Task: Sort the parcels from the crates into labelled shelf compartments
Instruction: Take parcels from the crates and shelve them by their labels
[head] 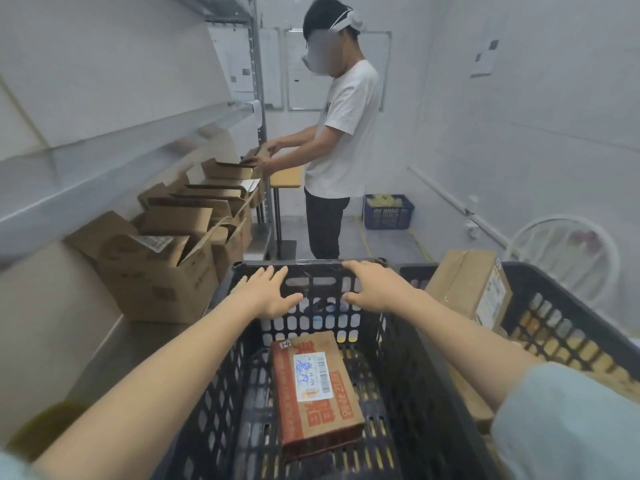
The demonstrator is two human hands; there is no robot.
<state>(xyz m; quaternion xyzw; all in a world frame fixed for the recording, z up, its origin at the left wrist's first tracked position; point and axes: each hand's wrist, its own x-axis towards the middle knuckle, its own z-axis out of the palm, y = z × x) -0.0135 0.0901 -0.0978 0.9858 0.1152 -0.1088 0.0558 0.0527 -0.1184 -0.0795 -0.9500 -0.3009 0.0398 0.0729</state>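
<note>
Flagging risks, big to small. Shelf point(138, 341): the open cardboard boxes point(166, 271) on it sit packed together with flaps up, so a parcel can easily land in the neighbour of the one you meant; any labels on them are too blurred for me to check. The other person point(339, 133) has both hands at a box on the far end of that same shelf, so if you reach that way you could collide. Black crate point(408, 375) in front of you: your left hand point(266, 292) and right hand point(377, 289) are out at its far wall, fingers straight and spread, grasping nothing; I can't tell if they touch the rim. Lean or push there and the crate may slide or tip, and I can't see what it stands on. The second crate point(554, 323) to your right holds a big carton point(467, 285), tilted and sticking up above the rim; a bump could topple it. The parcel point(315, 386) lies flat on the black crate's floor, alone and untouched, with your hands well past it. Its label point(313, 375) faces up: read it before lifting, or it likely goes to the wrong compartment.
</note>
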